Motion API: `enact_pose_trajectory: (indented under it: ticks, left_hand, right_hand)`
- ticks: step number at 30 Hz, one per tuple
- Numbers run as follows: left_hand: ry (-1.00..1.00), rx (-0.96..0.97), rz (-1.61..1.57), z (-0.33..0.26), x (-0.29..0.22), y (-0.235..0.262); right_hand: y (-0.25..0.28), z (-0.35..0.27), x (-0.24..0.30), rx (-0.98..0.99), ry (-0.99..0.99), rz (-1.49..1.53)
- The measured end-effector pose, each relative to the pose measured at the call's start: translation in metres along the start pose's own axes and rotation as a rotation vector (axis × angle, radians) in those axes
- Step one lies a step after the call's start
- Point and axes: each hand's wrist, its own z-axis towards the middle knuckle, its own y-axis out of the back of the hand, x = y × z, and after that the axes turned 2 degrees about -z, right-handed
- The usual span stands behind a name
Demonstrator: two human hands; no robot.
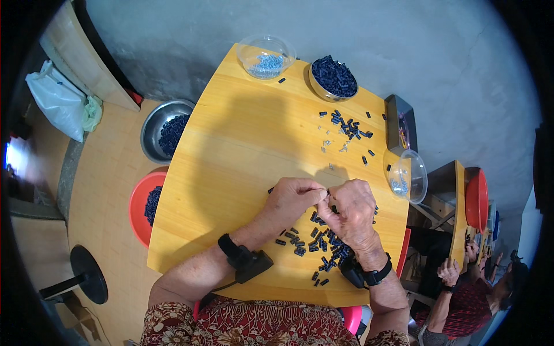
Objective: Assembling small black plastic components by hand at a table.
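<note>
The surface [242, 150] is a yellow wooden top in a room with a grey floor behind it. At the far edge of the surface sit a clear bowl [265, 56] with small silver bits and a metal bowl [333, 78] full of dark bits. Loose dark bits [348, 126] lie on the surface a little nearer than the metal bowl. At the right edge of the surface is another clear bowl [408, 175]. Off the left edge of the surface, lower down, are a steel bowl [164, 130] and a red bowl [145, 206], both with dark bits inside. Past the right edge of the surface another person [461, 300] sits at a second table.

Both hands meet over the near middle of the surface. The left hand [291, 199] and the right hand [352, 210] touch at the fingers. The fingers are pinched narrow on a small dark part [329, 192] held between them. A pile of dark parts [323, 248] lies on the surface under the right hand. Each wrist wears a black band.
</note>
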Motion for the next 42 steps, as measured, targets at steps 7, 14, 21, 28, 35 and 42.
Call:
enact_pose_trajectory:
  ticks: [7,14,21,28,35,42]
  left_hand:
    - [-0.012,0.059,-0.223,-0.001,-0.013,0.003]
    - [-0.043,-0.030,-0.191,-0.007,-0.035,0.011]
    - [-0.172,-0.140,-0.244,-0.014,-0.066,0.027]
    - [-0.273,-0.419,-0.248,-0.051,-0.088,0.089]
    - [-0.337,-0.827,-0.226,-0.125,-0.071,0.190]
    - [-0.001,-0.965,-0.038,-0.187,-0.018,0.246]
  right_hand:
    - [0.014,0.011,0.010,0.036,-0.067,-0.017]
    - [0.030,-0.004,0.010,0.064,-0.128,-0.018]
    - [0.043,-0.021,0.014,0.059,-0.188,-0.014]
    - [0.033,-0.026,0.012,0.074,-0.202,0.005]
    - [0.033,-0.031,0.007,0.087,-0.244,0.028]
    - [0.033,-0.033,0.004,0.108,-0.226,0.008]
